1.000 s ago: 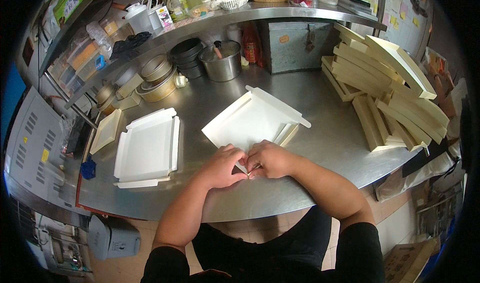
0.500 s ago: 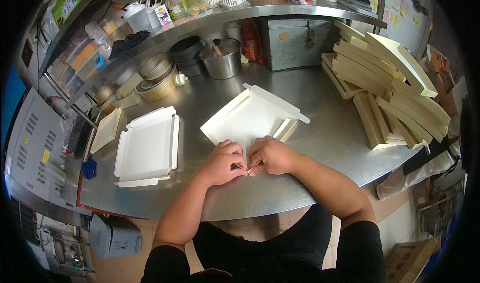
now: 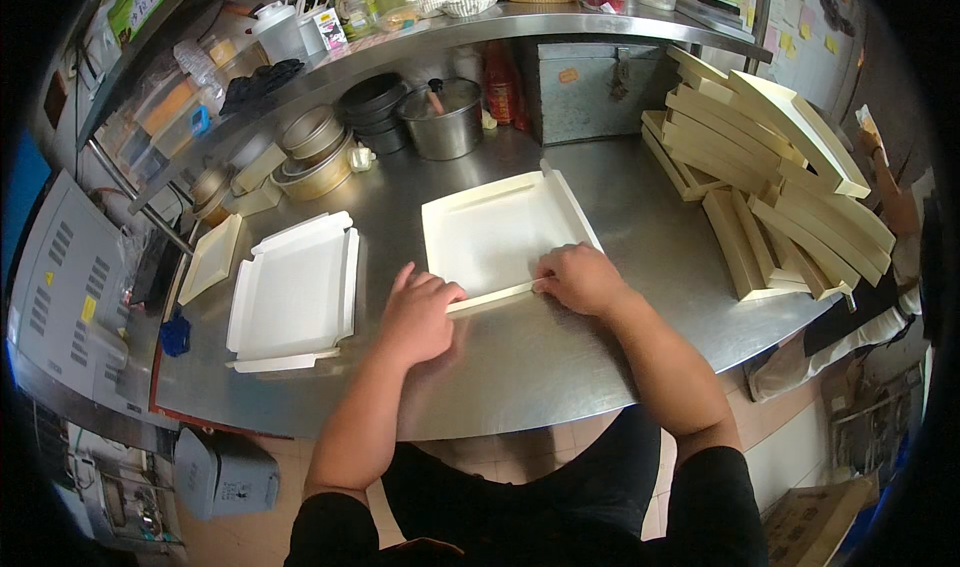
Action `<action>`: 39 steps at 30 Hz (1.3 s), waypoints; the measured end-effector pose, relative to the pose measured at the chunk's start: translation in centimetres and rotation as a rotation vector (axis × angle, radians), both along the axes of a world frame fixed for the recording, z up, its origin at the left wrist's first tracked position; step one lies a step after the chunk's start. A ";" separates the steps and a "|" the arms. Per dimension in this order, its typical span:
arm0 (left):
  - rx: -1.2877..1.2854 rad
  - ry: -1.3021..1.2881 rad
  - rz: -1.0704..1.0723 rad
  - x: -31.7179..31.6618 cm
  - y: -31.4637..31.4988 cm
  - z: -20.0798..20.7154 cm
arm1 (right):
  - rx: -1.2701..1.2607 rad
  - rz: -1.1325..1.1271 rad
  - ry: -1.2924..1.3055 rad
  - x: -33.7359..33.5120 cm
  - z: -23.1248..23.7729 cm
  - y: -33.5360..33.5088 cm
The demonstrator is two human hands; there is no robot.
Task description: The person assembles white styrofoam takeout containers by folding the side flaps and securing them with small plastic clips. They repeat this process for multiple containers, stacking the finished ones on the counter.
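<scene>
A pale cream cardboard box tray (image 3: 495, 237) lies on the steel table in front of me, its near and left walls standing up. At its near left corner my left hand (image 3: 422, 312) is closed on the front wall, with the index finger raised. My right hand (image 3: 583, 279) pinches the same wall near the right corner, fingers closed. The flap at the far right corner sticks out, and the right wall is partly covered by my hand. To the left lies a second, flatter box blank (image 3: 295, 292) with its side flaps partly raised.
Folded cream box trays (image 3: 760, 157) are piled at the right. A grey metal chest (image 3: 583, 92), a steel pot (image 3: 440, 119) and round pans (image 3: 312, 152) stand at the back under a loaded shelf (image 3: 450, 32). Another person's arm (image 3: 885, 182) shows at the far right.
The tray has turned so its folded wall faces me. My hands have moved apart from one pinched corner, the right one going right and slightly up to the other end.
</scene>
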State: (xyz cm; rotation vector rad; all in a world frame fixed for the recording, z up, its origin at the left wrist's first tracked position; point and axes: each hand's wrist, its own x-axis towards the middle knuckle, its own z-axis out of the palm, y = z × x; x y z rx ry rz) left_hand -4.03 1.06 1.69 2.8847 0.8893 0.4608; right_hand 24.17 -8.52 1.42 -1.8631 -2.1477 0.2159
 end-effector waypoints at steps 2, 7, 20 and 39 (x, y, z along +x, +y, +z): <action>0.145 -0.046 0.049 1.8 -2.0 -0.7 | -0.053 0.026 0.019 -0.6 0.1 0.2; 0.004 0.010 0.024 3.0 -1.5 -0.3 | -0.140 0.171 0.154 -3.7 1.4 -1.1; -0.122 -0.064 0.295 -0.7 3.6 -0.7 | -0.050 -0.091 -0.009 2.1 0.1 -0.3; -0.327 -0.065 0.108 -1.9 2.8 -0.1 | 0.155 -0.240 0.258 3.7 -1.4 1.5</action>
